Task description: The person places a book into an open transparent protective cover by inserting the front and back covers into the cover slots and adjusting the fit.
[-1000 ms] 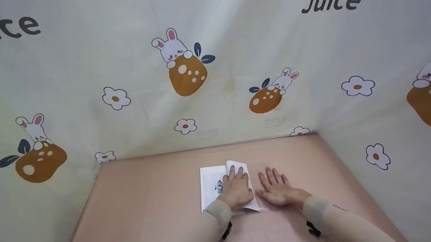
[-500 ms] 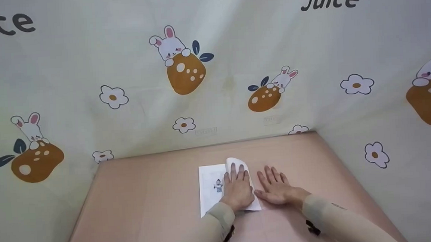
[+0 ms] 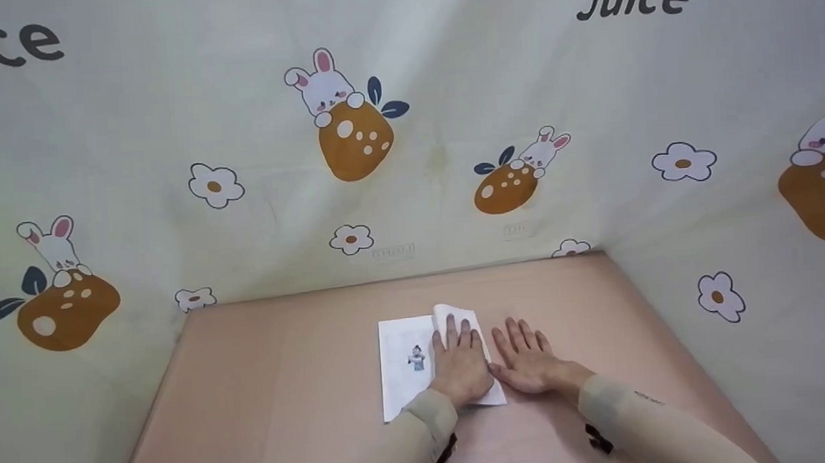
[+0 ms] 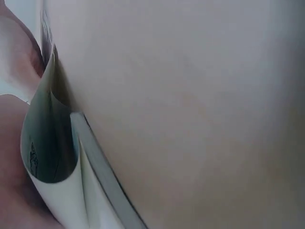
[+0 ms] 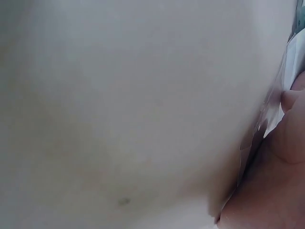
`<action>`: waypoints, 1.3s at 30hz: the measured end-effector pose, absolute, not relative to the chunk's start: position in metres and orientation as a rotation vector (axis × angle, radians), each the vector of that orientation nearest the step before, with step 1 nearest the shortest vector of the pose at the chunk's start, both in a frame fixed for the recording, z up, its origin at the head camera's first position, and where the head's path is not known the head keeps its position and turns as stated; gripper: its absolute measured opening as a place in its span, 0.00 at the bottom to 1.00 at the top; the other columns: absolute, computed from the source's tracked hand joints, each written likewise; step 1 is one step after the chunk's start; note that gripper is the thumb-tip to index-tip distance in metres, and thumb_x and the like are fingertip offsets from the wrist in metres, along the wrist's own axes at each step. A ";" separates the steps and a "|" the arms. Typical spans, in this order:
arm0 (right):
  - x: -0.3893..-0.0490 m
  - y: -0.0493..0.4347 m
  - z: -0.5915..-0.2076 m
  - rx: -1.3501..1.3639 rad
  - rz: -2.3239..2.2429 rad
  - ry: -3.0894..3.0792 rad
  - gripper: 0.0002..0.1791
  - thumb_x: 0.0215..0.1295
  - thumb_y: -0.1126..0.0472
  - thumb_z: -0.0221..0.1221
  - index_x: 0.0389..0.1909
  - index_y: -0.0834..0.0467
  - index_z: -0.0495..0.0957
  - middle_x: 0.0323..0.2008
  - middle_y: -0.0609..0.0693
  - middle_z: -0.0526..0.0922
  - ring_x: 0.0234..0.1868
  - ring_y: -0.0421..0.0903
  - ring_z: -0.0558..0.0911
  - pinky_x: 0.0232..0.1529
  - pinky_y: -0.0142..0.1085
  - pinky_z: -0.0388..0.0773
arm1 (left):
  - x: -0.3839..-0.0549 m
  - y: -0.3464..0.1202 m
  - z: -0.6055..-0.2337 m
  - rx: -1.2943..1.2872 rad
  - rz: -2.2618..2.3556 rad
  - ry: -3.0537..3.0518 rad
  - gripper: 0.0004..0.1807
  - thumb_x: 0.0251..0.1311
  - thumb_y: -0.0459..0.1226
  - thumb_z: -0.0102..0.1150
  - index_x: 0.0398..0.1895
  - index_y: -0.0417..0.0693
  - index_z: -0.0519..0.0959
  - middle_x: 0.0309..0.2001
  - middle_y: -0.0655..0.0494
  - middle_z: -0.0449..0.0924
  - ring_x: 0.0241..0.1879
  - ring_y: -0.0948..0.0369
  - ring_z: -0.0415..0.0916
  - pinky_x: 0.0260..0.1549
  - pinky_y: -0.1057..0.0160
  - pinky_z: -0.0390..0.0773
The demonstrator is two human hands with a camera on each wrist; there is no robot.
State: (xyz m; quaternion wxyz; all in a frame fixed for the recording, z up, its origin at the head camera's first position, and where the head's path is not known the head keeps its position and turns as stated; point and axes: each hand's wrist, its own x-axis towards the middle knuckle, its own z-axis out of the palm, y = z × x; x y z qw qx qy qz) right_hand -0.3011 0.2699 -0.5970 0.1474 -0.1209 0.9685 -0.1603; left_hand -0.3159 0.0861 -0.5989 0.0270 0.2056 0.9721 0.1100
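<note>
An open book [image 3: 401, 390] lies on the table, a small printed figure on its left page. My left hand [image 3: 460, 368] rests flat on the right-hand page [image 3: 493, 398], fingers straight and pointing away. In the left wrist view, that page [image 4: 59, 198] curls up in a loop beside the book's thick edge [image 4: 107, 176], under the hand. My right hand [image 3: 528, 360] lies flat just right of the book, fingers spread, its thumb close to the page's right edge. A clear plastic sheet [image 5: 259, 126] shows along the right hand in the right wrist view.
The table [image 3: 286, 397] has a pinkish-tan surface. A pale printed cloth [image 3: 432, 80] with rabbits, fruit and flowers rises behind and on both sides of it.
My left hand has slid slightly to the right, and the turned page's lower right corner has shifted right with it. My right hand stays almost still.
</note>
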 end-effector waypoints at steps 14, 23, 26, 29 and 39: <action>-0.302 0.279 -0.587 -0.153 -0.742 2.981 0.48 0.76 0.41 0.61 0.83 0.70 0.65 0.83 0.76 0.63 0.84 0.79 0.62 0.84 0.76 0.59 | -0.314 0.071 -0.587 0.572 0.639 2.986 0.44 0.82 0.50 0.51 0.90 0.35 0.54 0.93 0.34 0.43 0.93 0.36 0.41 0.89 0.35 0.59; -0.318 0.292 -0.578 0.273 -0.966 3.001 0.34 0.65 0.54 0.72 0.66 0.72 0.82 0.52 0.63 0.91 0.56 0.61 0.88 0.67 0.59 0.85 | -0.311 0.081 -0.589 0.514 0.593 2.965 0.44 0.82 0.51 0.52 0.91 0.37 0.54 0.94 0.37 0.42 0.93 0.36 0.40 0.90 0.34 0.54; -0.320 0.296 -0.574 0.333 -1.056 2.943 0.30 0.65 0.55 0.72 0.60 0.72 0.85 0.52 0.64 0.91 0.53 0.58 0.88 0.63 0.57 0.87 | -0.311 0.086 -0.587 0.518 0.589 2.963 0.45 0.83 0.53 0.51 0.91 0.37 0.54 0.94 0.37 0.41 0.93 0.36 0.40 0.90 0.34 0.54; -0.323 0.300 -0.572 0.398 -1.132 2.877 0.25 0.65 0.56 0.72 0.56 0.71 0.87 0.52 0.65 0.91 0.52 0.57 0.88 0.58 0.51 0.90 | -0.312 0.091 -0.588 0.529 0.612 2.958 0.45 0.83 0.55 0.51 0.91 0.37 0.54 0.94 0.37 0.41 0.93 0.36 0.39 0.90 0.34 0.54; -0.333 0.302 -0.575 0.539 -1.366 2.672 0.08 0.70 0.66 0.67 0.43 0.65 0.92 0.26 0.52 0.90 0.22 0.42 0.85 0.23 0.32 0.84 | -0.314 0.101 -0.599 0.487 0.797 2.879 0.53 0.81 0.65 0.47 0.93 0.39 0.49 0.93 0.33 0.36 0.94 0.35 0.35 0.90 0.31 0.47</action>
